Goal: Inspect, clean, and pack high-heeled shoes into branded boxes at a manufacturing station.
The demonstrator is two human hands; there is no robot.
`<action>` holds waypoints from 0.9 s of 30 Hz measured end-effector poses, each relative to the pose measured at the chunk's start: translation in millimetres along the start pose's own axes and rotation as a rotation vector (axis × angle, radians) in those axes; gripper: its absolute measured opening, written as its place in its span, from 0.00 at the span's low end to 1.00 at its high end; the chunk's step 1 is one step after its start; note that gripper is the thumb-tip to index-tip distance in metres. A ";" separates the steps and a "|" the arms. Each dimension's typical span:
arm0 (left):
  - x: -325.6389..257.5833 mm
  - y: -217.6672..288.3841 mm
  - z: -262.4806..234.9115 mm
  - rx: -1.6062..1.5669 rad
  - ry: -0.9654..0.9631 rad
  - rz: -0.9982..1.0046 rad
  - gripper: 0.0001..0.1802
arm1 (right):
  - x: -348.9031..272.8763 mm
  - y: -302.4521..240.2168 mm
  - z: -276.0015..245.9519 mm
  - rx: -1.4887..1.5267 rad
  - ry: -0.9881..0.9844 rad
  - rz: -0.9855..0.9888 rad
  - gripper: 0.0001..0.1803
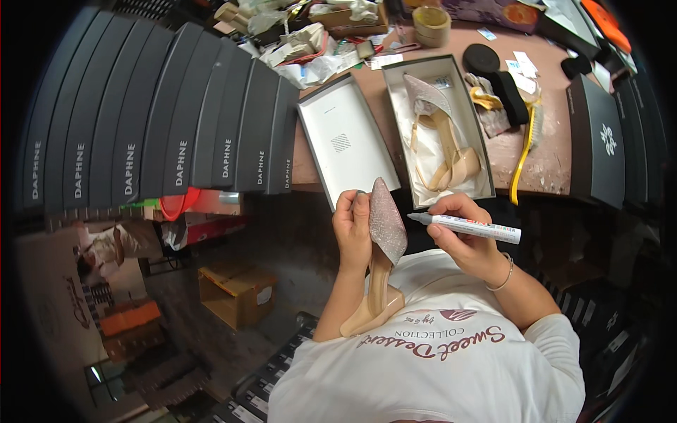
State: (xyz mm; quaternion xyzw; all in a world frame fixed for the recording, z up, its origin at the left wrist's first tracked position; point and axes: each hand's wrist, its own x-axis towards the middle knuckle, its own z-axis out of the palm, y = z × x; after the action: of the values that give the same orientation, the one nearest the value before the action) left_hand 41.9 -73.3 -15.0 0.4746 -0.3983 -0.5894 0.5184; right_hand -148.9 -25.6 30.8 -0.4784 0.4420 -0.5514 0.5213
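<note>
A pointed high-heeled shoe [387,228] with a glittery pink-silver toe and beige back is gripped at its toe by my left hand [353,224]. Its heel end hangs down toward my shirt. My right hand [465,240] pinches a white paint marker [479,229], whose grey tip points left at the shoe's toe, a small gap apart. Beyond my hands, the matching shoe [446,134] lies on tissue paper in an open shoe box [487,185]. The box's lid [360,151], white inside, rests left of it, partly over the table edge.
Dark shoe boxes [169,113] stand in a row at the left; more [596,141] stand at the right. A yellow-handled brush [523,158], black round lid [481,59], cloths and a tape roll [431,27] lie on the table [557,127]. A cardboard box [236,292] sits on the floor.
</note>
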 end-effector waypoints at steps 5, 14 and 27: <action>3.0 -0.1 0.5 0.136 0.007 0.005 0.13 | -9.0 4.8 -4.0 0.033 -0.016 0.119 0.09; -10.5 30.9 22.2 0.392 -0.055 0.129 0.15 | -14.2 11.3 -13.0 0.114 0.045 0.063 0.10; -21.9 43.3 36.8 0.423 -0.119 0.156 0.14 | -15.3 0.8 -15.6 0.100 0.028 0.011 0.10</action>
State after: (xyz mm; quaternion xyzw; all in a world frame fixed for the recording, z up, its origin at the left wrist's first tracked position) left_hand 16.6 -58.7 38.4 0.5049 -0.5785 -0.4776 0.4270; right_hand -164.2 -10.6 26.6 -0.4417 0.4238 -0.5764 0.5414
